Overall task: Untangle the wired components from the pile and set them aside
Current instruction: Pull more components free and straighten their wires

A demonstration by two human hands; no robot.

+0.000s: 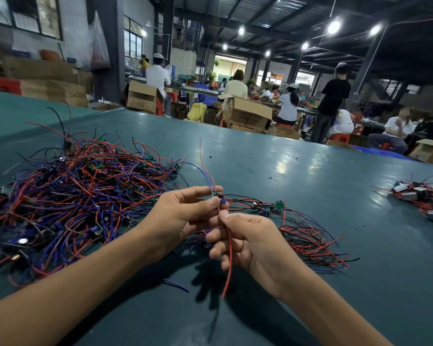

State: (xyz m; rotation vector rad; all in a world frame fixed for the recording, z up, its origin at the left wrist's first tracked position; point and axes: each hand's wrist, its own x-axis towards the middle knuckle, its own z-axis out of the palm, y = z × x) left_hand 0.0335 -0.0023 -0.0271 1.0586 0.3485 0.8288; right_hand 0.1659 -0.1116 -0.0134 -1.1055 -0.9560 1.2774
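Observation:
A big tangled pile of red, blue and black wired components (68, 196) lies on the left of the green table (298, 171). My left hand (180, 216) pinches one small wired component (216, 196) between thumb and fingertips, just above the table; its red and blue wires rise from it. My right hand (250, 243) sits right beside it and pinches that component's red wire (229, 260), which hangs down past my fingers. Behind my right hand lies a smaller, straighter group of separated components (308, 236).
A third small cluster of wired parts with metal pieces (420, 198) lies at the table's right edge. Beyond the far table edge are cardboard boxes (245, 113) and several seated and standing people at other benches.

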